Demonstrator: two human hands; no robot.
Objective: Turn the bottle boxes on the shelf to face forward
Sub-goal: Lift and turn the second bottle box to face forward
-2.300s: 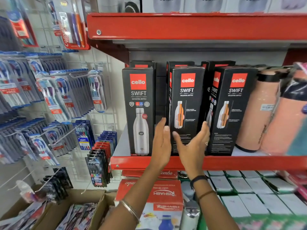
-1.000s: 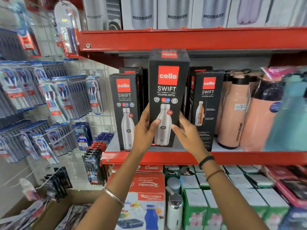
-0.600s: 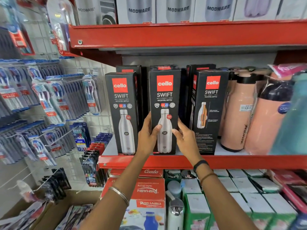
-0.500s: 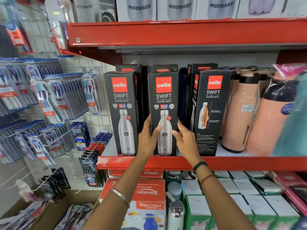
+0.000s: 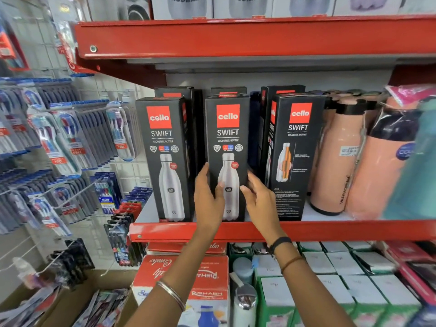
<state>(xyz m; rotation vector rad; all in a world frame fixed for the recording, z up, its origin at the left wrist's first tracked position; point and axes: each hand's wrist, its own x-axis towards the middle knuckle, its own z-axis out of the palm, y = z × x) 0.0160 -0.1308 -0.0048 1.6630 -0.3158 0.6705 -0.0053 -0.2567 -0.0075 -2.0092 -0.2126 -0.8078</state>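
Observation:
Three black Cello Swift bottle boxes stand in the front row on the red shelf [image 5: 330,228]. The left box [image 5: 165,147] and the middle box [image 5: 227,135] show their front face with a steel bottle picture. The right box [image 5: 296,147] stands turned, showing a side panel with a cutaway bottle and small text. My left hand [image 5: 207,197] grips the middle box's lower left edge with the thumb on its front. My right hand [image 5: 258,199] holds its lower right edge. More black boxes stand behind the row.
Peach flasks [image 5: 339,156] and a teal one crowd the shelf to the right. Toothbrush packs [image 5: 70,142] hang on a wire grid at left. An upper red shelf [image 5: 236,36] carries Modware boxes. Below sit white and green boxes [image 5: 330,279] and a Rishabh carton [image 5: 188,284].
The middle box was lifted out, turned so its bottle front shows, and set back down on the shelf. Both hands stayed on it and now rest at its lower edges.

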